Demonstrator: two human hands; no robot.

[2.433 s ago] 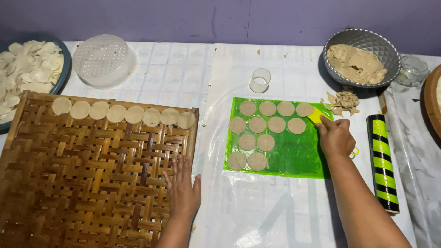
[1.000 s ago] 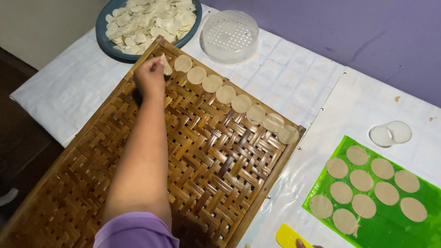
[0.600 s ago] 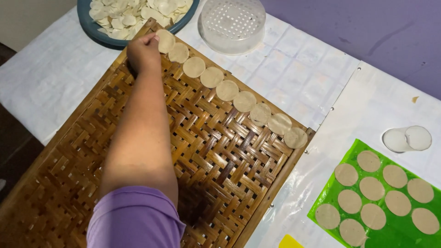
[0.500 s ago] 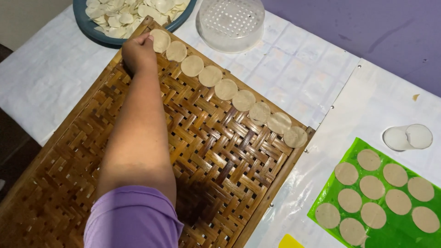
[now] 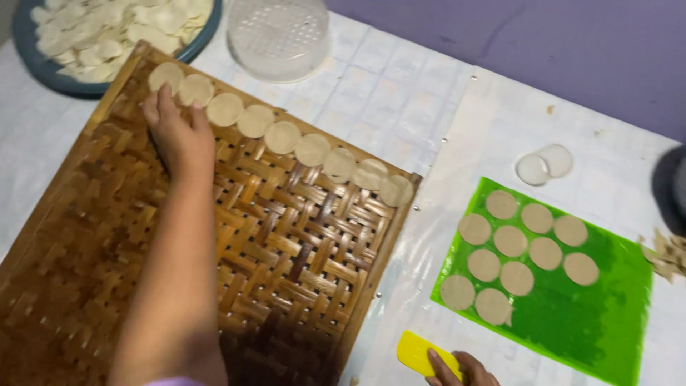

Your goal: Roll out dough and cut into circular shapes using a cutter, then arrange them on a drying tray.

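Here, left hand [image 5: 175, 132] is stretched far fwd over the woven bamboo tray [image 5: 214, 271], forearm running up from the bottom edge of the view, wrist straight, palm down. Fingers are extended and slightly spread, not curled round anything; fingertips rest at the far-left corner of the tray, touching or just short of the first dough disc [image 5: 166, 74] in the row of dough discs [image 5: 286, 136]. That row runs along the tray's far edge, left to right, discs overlapping a bit w/ each neighbour, ending near the tray's right corner.

Right hand [image 5: 457, 372] shows only partly at the bottom edge; fingers lie on a yellow scraper [image 5: 421, 354], gripping its near end. Rest of that hand is cut off by the frame.

Scraper sits on clear plastic sheet, just beside the near-left corner of the green mat [image 5: 593, 314]. On the mat lie cut rounds [image 5: 511, 241] in loose rows, apart from each other, approx in its left half. Just beyond the mat's far edge, a round clear cutter [image 5: 544, 163] lies on the sheet.

Past the tray: blue bowl [image 5: 43, 75] heaped w/ pale chips, top left, and an upturned clear perforated bowl [image 5: 277, 36] next to it. Dough scraps [image 5: 668, 254] at far right edge, beside the mat. All on a white tablecloth [image 5: 386, 93].
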